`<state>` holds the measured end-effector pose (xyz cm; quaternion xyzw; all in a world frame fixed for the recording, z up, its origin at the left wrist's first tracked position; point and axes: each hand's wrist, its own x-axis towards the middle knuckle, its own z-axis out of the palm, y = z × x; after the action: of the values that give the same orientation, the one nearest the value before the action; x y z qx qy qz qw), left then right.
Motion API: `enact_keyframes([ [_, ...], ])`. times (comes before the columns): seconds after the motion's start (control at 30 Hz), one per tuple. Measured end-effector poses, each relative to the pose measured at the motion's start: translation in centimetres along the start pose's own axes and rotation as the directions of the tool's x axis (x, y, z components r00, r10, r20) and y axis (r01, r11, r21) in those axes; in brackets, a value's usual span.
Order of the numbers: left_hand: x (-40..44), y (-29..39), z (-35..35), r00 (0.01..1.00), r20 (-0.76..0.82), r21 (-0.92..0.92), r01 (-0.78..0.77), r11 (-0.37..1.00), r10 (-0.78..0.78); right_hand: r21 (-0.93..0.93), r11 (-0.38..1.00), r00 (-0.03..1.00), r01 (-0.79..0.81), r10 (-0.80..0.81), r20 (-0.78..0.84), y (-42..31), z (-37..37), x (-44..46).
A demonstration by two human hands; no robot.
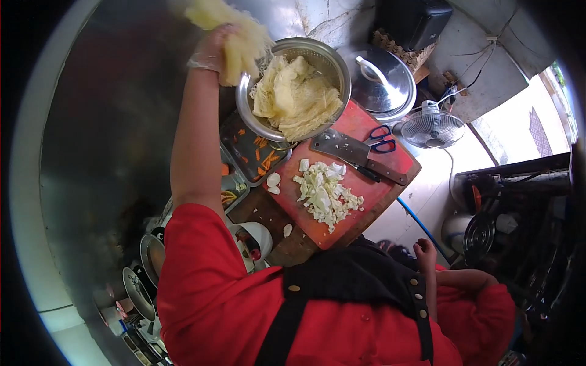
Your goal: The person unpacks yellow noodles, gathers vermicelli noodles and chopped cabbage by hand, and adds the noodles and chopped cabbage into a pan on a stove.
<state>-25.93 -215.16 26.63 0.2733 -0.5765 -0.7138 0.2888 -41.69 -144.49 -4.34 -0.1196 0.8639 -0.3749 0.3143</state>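
My left hand [215, 47], in a clear plastic glove, is raised at the upper left and closed on a bundle of pale yellow stringy noodles [243, 53]. It is just left of a metal colander [342, 58] holding more such noodles [296, 94]. My right hand [423, 251] is low at my right side, fingers curled, with no object visible in it. Below the colander, chopped white cabbage-like pieces [326, 189] lie on a red cutting board [305, 229]. A cleaver [351, 152] and dark-handled scissors [381, 139] rest on the board.
A tray [247, 152] with carrot strips is left of the board. A lidded pot [381, 82] is behind it, near a fan [433, 128]. Pans [137, 293] sit at the lower left. Another red sleeve [482, 308] shows beside me; whose it is stays unclear.
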Motion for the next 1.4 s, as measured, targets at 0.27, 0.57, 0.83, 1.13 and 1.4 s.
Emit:
enact_keyframes([
  [0.27, 1.5, -14.3, 0.3, 0.921, -0.389, 0.844, 0.362, 0.395, -0.013, 0.068, 0.997, 0.999, 0.031, -0.032, 0.018, -0.8, 1.2, 1.6],
  [0.57, 4.5, -16.7, -2.0, 0.756, -0.087, 0.597, 0.561, 0.573, -0.649, -0.023, 0.983, 0.983, 0.180, -0.179, 0.041, -10.9, 0.9, 2.6],
  [0.83, 3.9, -15.6, -1.1, 0.818, -0.097, 0.761, 0.428, 0.487, -0.567, 0.042, 0.839, 0.810, 0.543, -0.536, 0.236, -29.6, 3.5, 7.5],
  [1.13, 2.5, -15.1, -2.9, 0.983, 0.053, 0.682, 0.094, 0.725, -0.178, -0.037, 0.607, 0.575, 0.794, -0.730, 0.368, -46.7, 12.0, 14.8],
  [1.4, -0.7, -9.2, -1.8, 0.985, -0.027, -0.107, 0.166, 0.980, -0.170, -0.354, 0.347, 0.482, 0.869, -0.755, 0.445, -52.7, 21.5, 20.2],
])
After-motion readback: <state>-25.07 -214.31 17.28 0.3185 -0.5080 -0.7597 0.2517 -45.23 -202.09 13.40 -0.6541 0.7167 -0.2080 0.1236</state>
